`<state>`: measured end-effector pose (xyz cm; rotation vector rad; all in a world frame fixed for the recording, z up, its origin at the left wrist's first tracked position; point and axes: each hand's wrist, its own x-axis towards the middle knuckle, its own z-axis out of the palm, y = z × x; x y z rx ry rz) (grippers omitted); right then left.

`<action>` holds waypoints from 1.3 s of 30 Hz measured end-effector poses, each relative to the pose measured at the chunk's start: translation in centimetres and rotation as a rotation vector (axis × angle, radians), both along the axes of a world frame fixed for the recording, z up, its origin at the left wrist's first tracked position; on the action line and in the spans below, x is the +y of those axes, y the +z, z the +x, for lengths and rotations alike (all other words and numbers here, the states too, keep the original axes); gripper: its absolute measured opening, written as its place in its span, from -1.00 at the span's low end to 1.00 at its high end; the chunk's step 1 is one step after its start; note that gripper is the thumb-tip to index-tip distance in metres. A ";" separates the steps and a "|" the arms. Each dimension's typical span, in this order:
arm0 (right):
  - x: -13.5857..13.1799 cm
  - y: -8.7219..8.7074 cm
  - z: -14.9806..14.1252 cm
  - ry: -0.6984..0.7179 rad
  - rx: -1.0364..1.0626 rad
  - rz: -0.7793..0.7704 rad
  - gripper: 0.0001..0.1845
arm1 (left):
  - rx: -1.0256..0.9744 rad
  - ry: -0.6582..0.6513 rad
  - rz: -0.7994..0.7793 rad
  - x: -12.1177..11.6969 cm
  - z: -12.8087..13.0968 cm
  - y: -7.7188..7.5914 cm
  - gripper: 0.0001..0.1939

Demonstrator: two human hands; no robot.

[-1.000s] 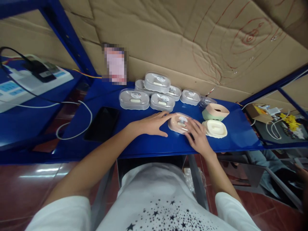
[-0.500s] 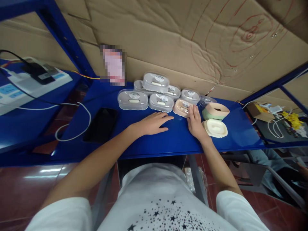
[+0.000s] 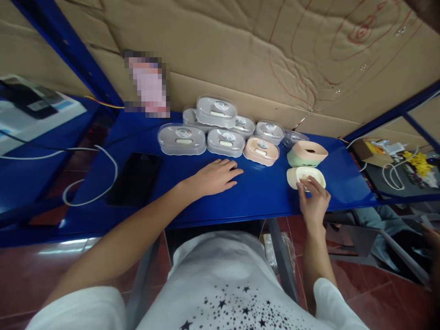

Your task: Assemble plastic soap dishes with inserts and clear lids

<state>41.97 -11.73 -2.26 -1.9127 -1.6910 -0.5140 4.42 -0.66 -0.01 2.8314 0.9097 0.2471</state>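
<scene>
At the right, my right hand [image 3: 314, 199] closes its thumb and fingertips over the middle of a cream oval lid [image 3: 319, 177]; the grip point itself is partly hidden. Another cream piece [image 3: 292, 178] shows at that lid's left side. Behind it stands a pink and green oval box [image 3: 307, 155] with a dark opening on top. My left hand [image 3: 216, 178] rests palm down on the blue table, fingers stretched out and empty. Just beyond it are a grey clear-lidded box [image 3: 226, 142] and a pink one [image 3: 261, 150] with a white bar on top.
Several more grey clear-lidded boxes [image 3: 182, 140] line the back, one stacked on top [image 3: 216, 111]. A dark phone [image 3: 134, 178] and a looped white cable [image 3: 116, 169] lie left. Cardboard [image 3: 220, 50] walls off the back. A seated person's leg [image 3: 378, 229] appears at far right.
My right hand has left the pink box and moved right and toward me onto the cream lid. My left hand stays flat on the table. The view has shifted slightly.
</scene>
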 end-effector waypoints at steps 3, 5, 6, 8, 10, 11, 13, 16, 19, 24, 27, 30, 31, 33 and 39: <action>0.4 0.2 -0.6 0.030 0.034 0.138 -0.51 | -0.014 0.013 -0.048 0.3 0.0 -0.2 -0.56; 0.6 0.5 -2.3 0.062 -0.001 0.253 -0.62 | -0.056 0.026 -0.113 0.6 -0.2 -0.1 -0.53; 0.5 0.6 -3.6 0.101 -0.025 0.286 -0.69 | -0.090 0.032 -0.154 0.7 -0.4 0.1 -0.48; 0.3 0.7 -6.7 0.235 -0.055 0.266 -0.81 | -0.186 0.040 -0.249 0.8 -0.8 0.6 -0.32; 0.1 0.5 -10.3 0.394 -0.047 0.167 -0.85 | -0.311 0.031 -0.332 0.8 -1.1 1.1 -0.21; 0.0 0.3 -12.0 0.467 -0.035 0.110 -0.85 | -0.370 0.017 -0.359 0.8 -1.1 1.4 -0.24; 0.2 0.1 -14.9 0.584 0.003 -0.005 -0.80 | -0.454 -0.016 -0.375 0.8 -1.1 1.6 -0.35; 0.9 0.3 -17.1 0.747 0.065 -0.181 -0.64 | -0.449 -0.058 -0.345 0.7 -0.9 1.4 -0.46; 1.9 1.6 -15.6 0.905 0.087 -0.253 -0.60 | -0.349 -0.048 -0.287 0.7 -0.8 0.9 -0.51; 5.5 4.5 -5.2 0.490 0.042 -0.169 -0.54 | -0.173 -0.010 -0.136 0.7 -1.1 0.4 -0.43; 8.1 5.8 2.2 0.213 -0.069 -0.147 -0.47 | -0.142 -0.008 -0.093 0.8 -1.2 0.5 -0.48; 9.5 6.5 6.6 0.214 -0.101 -0.200 -0.60 | -0.149 0.007 -0.117 0.9 -1.3 0.6 -0.54; 9.6 6.6 7.2 0.233 -0.101 -0.194 -0.63 | -0.153 0.013 -0.138 0.9 -1.4 0.6 -0.55; 9.4 6.9 6.9 0.238 -0.099 -0.137 -0.62 | -0.168 0.016 -0.192 1.0 -1.5 0.7 -0.54; 5.7 5.8 -3.2 0.366 -0.125 -0.033 -0.65 | -0.262 0.011 -0.324 1.3 -1.9 0.6 -0.08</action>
